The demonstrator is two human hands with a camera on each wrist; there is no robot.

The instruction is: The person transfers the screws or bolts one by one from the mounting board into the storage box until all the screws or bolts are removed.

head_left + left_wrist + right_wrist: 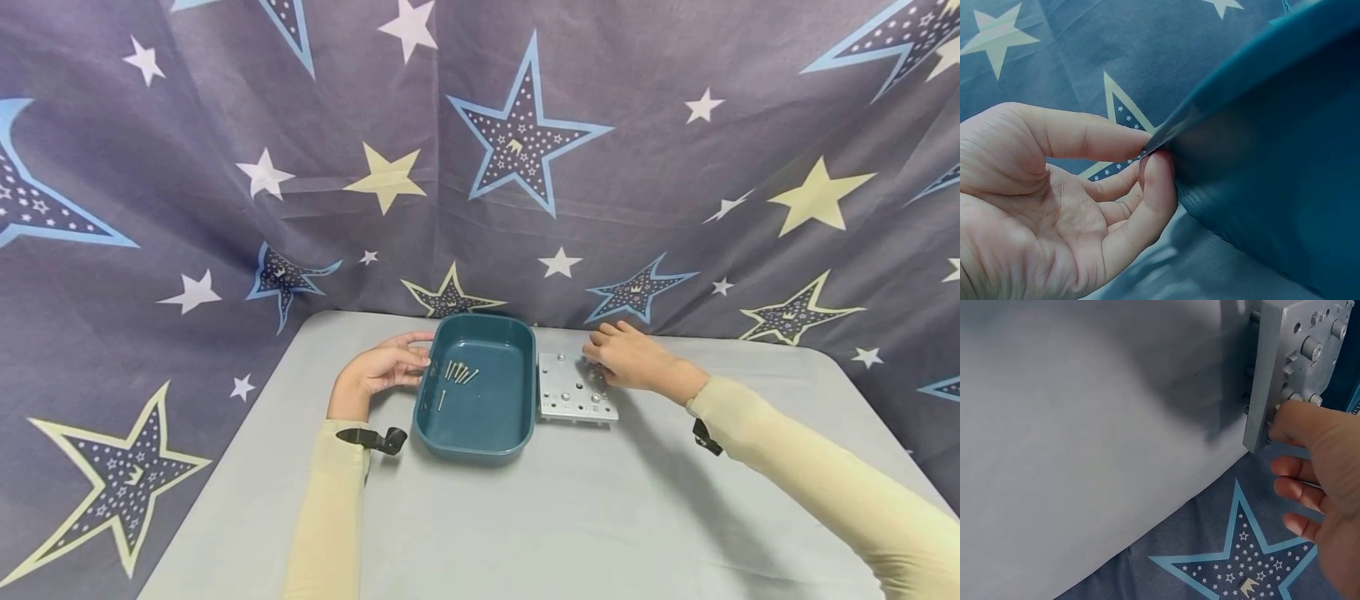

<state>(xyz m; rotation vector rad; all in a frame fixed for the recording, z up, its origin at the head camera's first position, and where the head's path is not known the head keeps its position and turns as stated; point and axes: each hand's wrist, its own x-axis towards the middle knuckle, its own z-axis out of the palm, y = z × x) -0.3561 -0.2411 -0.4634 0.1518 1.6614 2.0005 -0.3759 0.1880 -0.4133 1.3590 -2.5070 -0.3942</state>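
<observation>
A deep teal tray (474,442) stands on the table with several thin screws (460,372) lying inside it. My left hand (1066,187) pinches the tray's left rim between thumb and fingers. To the right of the tray sits a silver metal plate (558,398) with holes and several bolts (1312,348) in its face; short ends stick out underneath. My right hand (633,357) is at the plate's far right corner. In the right wrist view, one bent finger touches that corner, and the other fingers curl loosely below. Whether anything is pinched there is hidden.
The pale grey table (465,533) extends in front of the tray and plate. A dark curtain with stars (525,133) hangs right behind the table's back edge. Black wrist straps (375,438) sit on both cream sleeves (810,483).
</observation>
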